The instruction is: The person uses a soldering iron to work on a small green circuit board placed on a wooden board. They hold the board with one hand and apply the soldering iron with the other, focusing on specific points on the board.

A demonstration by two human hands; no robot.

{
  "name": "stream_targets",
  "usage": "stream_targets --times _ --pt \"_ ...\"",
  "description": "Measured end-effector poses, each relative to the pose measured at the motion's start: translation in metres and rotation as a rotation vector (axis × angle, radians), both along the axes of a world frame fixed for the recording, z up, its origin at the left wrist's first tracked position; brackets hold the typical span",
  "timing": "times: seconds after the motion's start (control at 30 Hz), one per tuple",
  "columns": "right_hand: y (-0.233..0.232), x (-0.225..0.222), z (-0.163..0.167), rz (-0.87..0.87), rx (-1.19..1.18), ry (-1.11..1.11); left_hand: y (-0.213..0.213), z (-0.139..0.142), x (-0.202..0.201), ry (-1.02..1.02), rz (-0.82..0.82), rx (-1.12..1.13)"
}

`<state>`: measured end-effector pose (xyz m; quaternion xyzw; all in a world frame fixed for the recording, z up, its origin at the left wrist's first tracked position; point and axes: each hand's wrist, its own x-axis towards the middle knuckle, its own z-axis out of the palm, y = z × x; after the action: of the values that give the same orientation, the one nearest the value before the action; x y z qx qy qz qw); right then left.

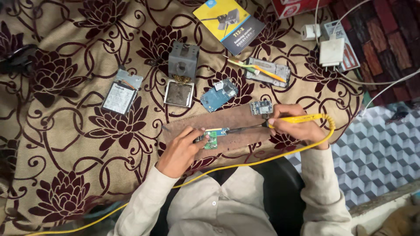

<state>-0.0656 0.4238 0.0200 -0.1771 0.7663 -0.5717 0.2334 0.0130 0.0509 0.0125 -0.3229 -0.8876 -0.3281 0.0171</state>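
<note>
Seated at a floral-patterned brown cloth [65, 144], you press your left hand [181, 150] down on a small green circuit board [211, 140] lying on a brown wooden strip [236, 118], fingers closed together on the board's left edge to pin it in place. Your right hand [294, 123], at three o'clock from the board, is clamped around the yellow handle of a soldering iron [280, 122], whose dark tip reaches in to a narrow blue board piece [218, 131] just at twelve o'clock of the green one. The iron's yellow cord [245, 164] loops down past your right wrist and trails toward seven o'clock across your lap. At twelve o'clock from the work, a blue phone circuit board [218, 95] lies beside a soldering iron stand [180, 76] with a dirty sponge tray. A small square module [261, 107] sits near your right hand's knuckles. Farther out at ten o'clock rests a phone battery [120, 94]; at one o'clock, a grey phone frame [267, 71] carries tweezers [251, 67], and a yellow-and-blue booklet [228, 24] lies beyond. White chargers [331, 51] sit at two o'clock.
</note>
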Motion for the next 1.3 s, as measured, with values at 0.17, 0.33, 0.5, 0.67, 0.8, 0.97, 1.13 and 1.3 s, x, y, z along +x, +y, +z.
stream_targets --times 0.17,0.33,0.5,0.67,0.8,0.97,1.13,1.3 --pt "-0.001 0.006 0.005 0.001 0.025 0.046 -0.001 -0.003 0.003 -0.006 0.000 0.047" --pt "-0.008 0.015 0.020 0.022 0.043 0.103 -0.002 -0.005 0.007 -0.003 0.028 0.077" --pt "-0.028 0.029 0.059 -0.125 0.099 0.231 -0.004 -0.005 0.010 0.054 0.035 0.073" --pt "-0.098 0.040 0.086 -0.218 0.174 0.881 -0.003 -0.009 0.021 0.050 0.064 0.006" --pt "-0.169 0.028 0.098 -0.156 0.141 0.805 -0.005 -0.011 0.026 0.089 0.075 0.035" --pt "-0.210 0.017 0.101 -0.162 0.184 0.839 -0.007 -0.014 0.028 0.166 0.094 0.016" --pt "-0.229 -0.009 0.089 -0.073 0.214 0.983 -0.010 -0.020 0.028 0.161 0.057 0.054" --pt "-0.262 -0.027 0.083 -0.116 0.344 1.103 -0.010 -0.018 0.028 0.291 0.077 0.051"
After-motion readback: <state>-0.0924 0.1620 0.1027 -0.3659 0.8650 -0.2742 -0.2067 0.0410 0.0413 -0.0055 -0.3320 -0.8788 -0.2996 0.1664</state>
